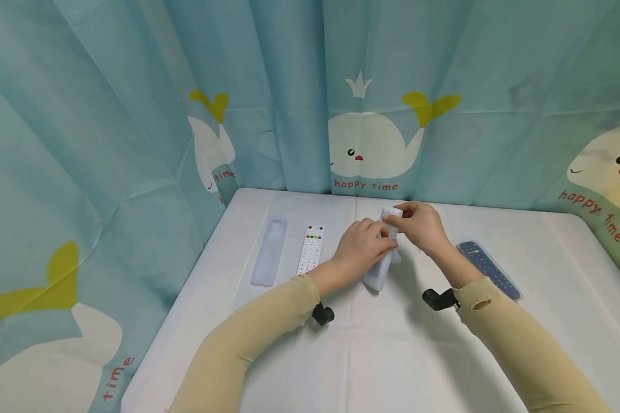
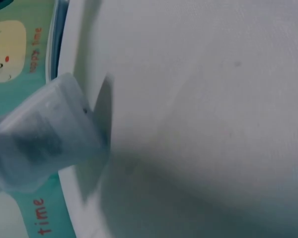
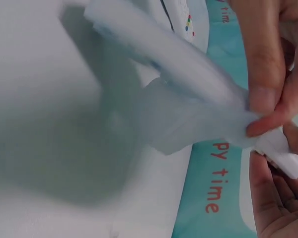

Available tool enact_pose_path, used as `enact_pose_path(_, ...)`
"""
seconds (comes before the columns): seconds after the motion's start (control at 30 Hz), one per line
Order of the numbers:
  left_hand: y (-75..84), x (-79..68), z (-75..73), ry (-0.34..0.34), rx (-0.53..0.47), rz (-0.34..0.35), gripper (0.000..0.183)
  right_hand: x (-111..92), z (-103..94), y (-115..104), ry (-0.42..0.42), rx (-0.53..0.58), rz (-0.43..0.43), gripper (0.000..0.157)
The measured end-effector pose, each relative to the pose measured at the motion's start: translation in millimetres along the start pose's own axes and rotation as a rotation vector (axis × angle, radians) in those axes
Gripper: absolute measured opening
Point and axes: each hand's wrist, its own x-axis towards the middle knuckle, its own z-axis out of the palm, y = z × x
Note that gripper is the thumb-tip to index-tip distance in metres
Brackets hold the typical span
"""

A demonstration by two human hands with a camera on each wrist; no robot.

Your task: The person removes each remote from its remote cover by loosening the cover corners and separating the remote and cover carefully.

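Observation:
Between the two hands, tilted above the table, is a slim white remote control (image 3: 288, 166) partly wrapped in a translucent soft cover (image 1: 377, 278). My left hand (image 1: 360, 246) pinches the cover partway along, and a loose flap of it hangs down in the right wrist view. At the far end, my right hand (image 1: 423, 226) grips the bare white end of the remote between thumb and fingers. The left wrist view shows the cover's lower end (image 2: 54, 131), cloudy, close to the table. The remote's button face is mostly hidden.
Left of the hands lies a white remote (image 1: 311, 246) with coloured buttons, beside a flat translucent cover (image 1: 270, 252). A dark remote (image 1: 488, 269) in a clear cover lies to the right, partly behind the right forearm. Blue curtains (image 1: 299, 97) hang behind the white table (image 1: 392, 361).

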Motion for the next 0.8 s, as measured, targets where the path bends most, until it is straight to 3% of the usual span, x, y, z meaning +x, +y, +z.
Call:
enact_pose_path(0.13, 6.4, -2.0, 6.7, 0.008, 0.014, -0.016, 0.010, -1.3, 3.9, -3.1, 0.022, -0.006, -0.041, 0.049)
enact_pose_path(0.43, 22.3, -13.6, 11.1, -0.106, 0.004, -0.039, 0.010, -2.6, 8.2, -0.2, 0.071, -0.020, -0.129, 0.041)
enact_pose_path(0.63, 25.0, -20.6, 12.1, -0.154, -0.043, -0.159, 0.014, -1.8, 9.6, 3.1, 0.030, 0.029, -0.154, 0.039)
enact_pose_path(0.8, 20.9, -20.3, 7.7, -0.193, -0.127, -0.172, 0.020, -1.9, 5.5, 10.3, -0.004, 0.083, -0.144, 0.039)
